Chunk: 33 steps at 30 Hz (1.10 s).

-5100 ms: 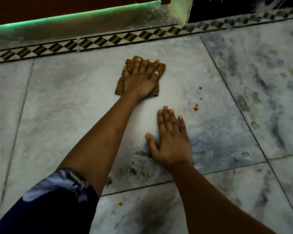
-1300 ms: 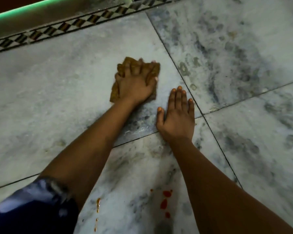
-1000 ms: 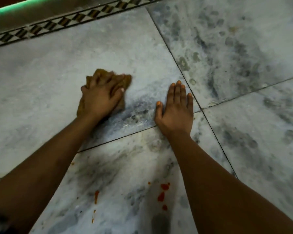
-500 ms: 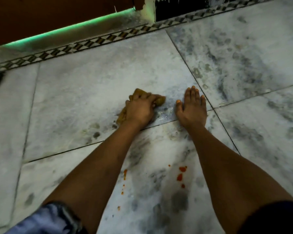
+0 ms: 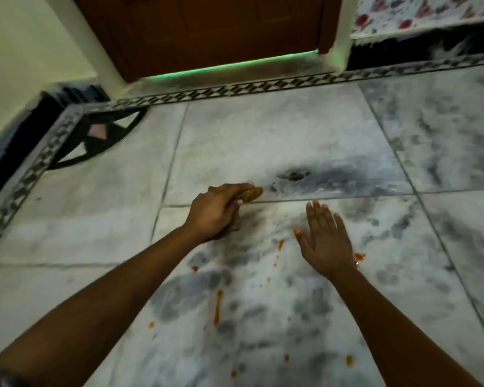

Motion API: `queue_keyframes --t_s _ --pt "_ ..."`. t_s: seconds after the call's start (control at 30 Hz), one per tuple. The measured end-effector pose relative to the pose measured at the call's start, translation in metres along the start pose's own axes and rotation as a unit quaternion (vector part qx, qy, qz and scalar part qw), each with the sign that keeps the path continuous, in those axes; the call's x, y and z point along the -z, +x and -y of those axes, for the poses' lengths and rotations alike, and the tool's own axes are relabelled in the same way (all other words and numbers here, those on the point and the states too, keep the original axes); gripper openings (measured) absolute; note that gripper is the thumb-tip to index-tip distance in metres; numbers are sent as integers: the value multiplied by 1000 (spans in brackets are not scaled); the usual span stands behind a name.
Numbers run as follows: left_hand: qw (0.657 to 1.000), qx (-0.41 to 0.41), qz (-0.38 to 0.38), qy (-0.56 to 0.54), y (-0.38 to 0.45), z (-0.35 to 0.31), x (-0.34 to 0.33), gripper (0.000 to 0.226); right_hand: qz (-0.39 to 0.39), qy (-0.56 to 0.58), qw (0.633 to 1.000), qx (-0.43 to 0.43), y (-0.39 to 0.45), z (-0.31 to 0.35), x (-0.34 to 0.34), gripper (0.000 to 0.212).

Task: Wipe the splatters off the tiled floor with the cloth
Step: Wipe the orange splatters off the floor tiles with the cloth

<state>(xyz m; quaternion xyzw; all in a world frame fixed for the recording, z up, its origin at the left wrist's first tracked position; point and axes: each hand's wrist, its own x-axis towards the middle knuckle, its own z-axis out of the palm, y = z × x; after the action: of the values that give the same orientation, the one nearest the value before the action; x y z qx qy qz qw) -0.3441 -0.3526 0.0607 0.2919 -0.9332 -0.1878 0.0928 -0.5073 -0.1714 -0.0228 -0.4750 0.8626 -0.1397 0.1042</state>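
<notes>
My left hand grips a bunched mustard-brown cloth on the grey marble floor, right at a tile joint; most of the cloth is hidden under the fingers. My right hand lies flat with fingers straight on the tile to the right of it. Orange-red splatters lie on the near tile: an orange streak between my forearms, small orange drops beside my right thumb, a red blot by my right wrist, and more orange spots close to me.
A brown wooden door with a green glow under it stands at the back. A patterned border strip runs along the wall and down the left side. A dark triangular floor inlay is at far left.
The view has tilted up and pulled back, showing the door. My left hand has bunched the cloth and dragged it toward me to the tile joint. My right hand has shifted back beside the splatters.
</notes>
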Motion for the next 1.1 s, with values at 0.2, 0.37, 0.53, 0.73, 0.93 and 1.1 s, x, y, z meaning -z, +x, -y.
queue_keyframes --t_s 0.2,0.37,0.53,0.73,0.93,1.1 --pt "992 112 8 -57 -96 18 47 36 39 -38 998 19 -62 43 -8 93" --pt "984 170 -53 -17 -171 34 35 50 66 -67 996 7 -100 55 -16 94" --pt "967 228 -118 1 -216 58 11 46 56 -50 997 -17 -113 61 -31 96" --pt "963 243 6 117 -256 74 -41 65 86 -46 994 -46 -117 55 -41 89" --pt "944 294 22 148 -192 96 -41 57 80 -38 995 -38 -117 47 -52 97" --pt "956 254 60 130 -119 83 -52 52 80 -38 996 -27 -117 47 -50 97"
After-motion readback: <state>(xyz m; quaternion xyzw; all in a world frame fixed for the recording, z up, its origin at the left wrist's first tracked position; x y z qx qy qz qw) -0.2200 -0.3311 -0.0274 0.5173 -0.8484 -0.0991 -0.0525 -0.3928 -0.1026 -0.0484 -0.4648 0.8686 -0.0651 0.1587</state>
